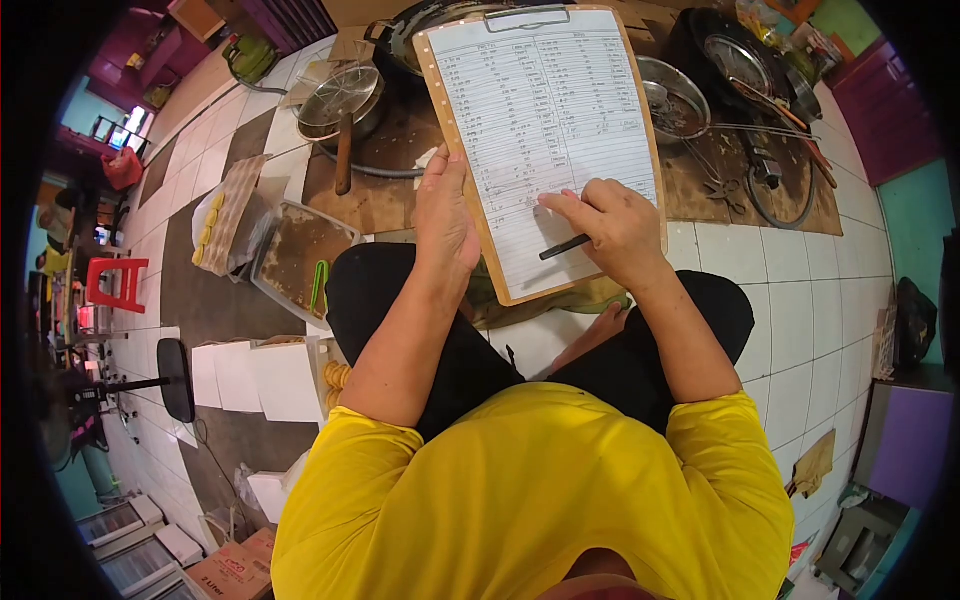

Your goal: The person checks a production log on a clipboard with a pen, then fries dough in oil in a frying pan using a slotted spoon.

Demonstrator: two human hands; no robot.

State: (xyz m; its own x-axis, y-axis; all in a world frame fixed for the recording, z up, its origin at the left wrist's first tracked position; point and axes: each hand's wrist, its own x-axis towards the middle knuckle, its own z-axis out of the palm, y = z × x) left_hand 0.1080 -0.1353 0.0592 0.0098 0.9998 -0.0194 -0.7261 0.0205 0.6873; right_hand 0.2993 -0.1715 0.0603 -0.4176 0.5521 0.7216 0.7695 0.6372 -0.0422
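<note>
A brown clipboard (492,262) with a metal clip (527,17) at its top is held up before me, tilted slightly. Its lined paper (545,120) carries handwritten columns; the words are too small to read. My left hand (446,215) grips the clipboard's left edge, its thumb by the front and the other fingers mostly hidden. Over the lower right of the sheet, my right hand (618,225) is closed round a black pen (565,247), with the index finger pointing at the written lines.
Beyond the clipboard stand a strainer over a pan (345,105), a steel pan (672,98), and a dark wok (725,60) on cardboard. To the left are a plastic tray (290,265), an egg carton (228,215), white boxes (285,378) and a red stool (117,284).
</note>
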